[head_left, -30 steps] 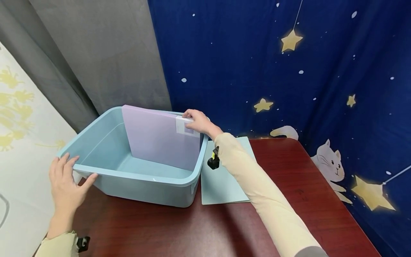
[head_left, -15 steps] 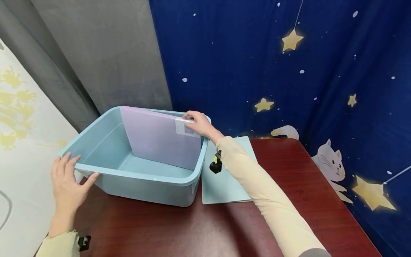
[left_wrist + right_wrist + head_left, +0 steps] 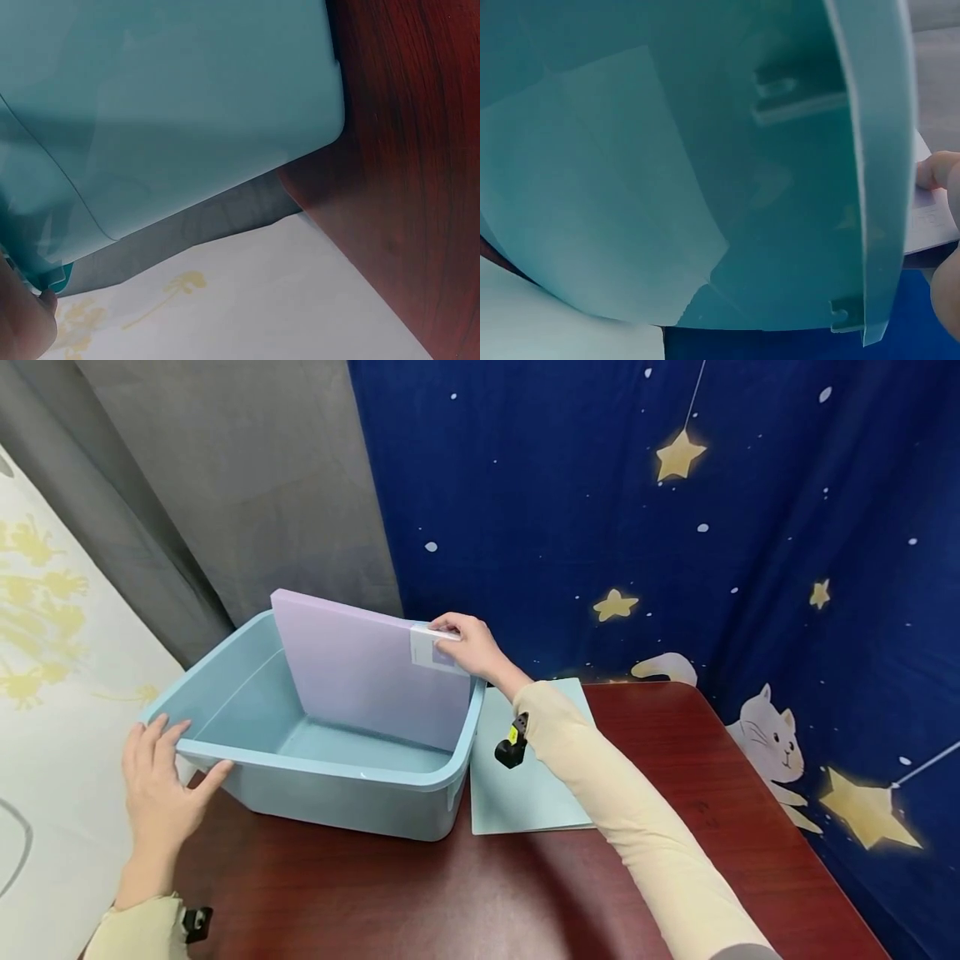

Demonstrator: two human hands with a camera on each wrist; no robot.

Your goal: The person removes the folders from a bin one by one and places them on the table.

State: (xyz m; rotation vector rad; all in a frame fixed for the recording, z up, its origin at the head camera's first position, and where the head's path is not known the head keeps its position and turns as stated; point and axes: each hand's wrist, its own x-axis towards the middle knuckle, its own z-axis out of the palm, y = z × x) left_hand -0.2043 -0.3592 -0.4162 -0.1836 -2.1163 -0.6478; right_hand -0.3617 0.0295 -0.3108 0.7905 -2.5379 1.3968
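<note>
1. We saw the right hand (image 3: 474, 647) pinching the top edge of a lilac file folder (image 3: 360, 672) near its right end, thumb on the front face and the other fingers over the top.
2. Directly under those fingers we saw a white label (image 3: 423, 650) wrapped over the folder's edge.
3. The folder stood on its long side inside a light-blue plastic tub (image 3: 337, 802), stretching leftward from the right fingers; its far left corner rose higher than they did and above the tub's rim. We could not tell whether its lower edge touched the tub's floor.
4. We saw the left hand (image 3: 159, 797) at the tub's near left corner, its fingers spread and nearly straight against the rim, its thumb along the front just below.
5. Below and to the right of the right fingers, just beside the tub, a pale blue folder (image 3: 517, 802) lay flat on the reddish-brown worktop (image 3: 660, 760), partly hidden by the cream sleeve (image 3: 630, 802).
6. Behind the right fingers we saw a navy curtain (image 3: 540, 485) printed with stars, and a grey curtain (image 3: 262, 485) farther left; beyond the left fingers hung white cloth (image 3: 67, 752) with yellow prints.
</note>
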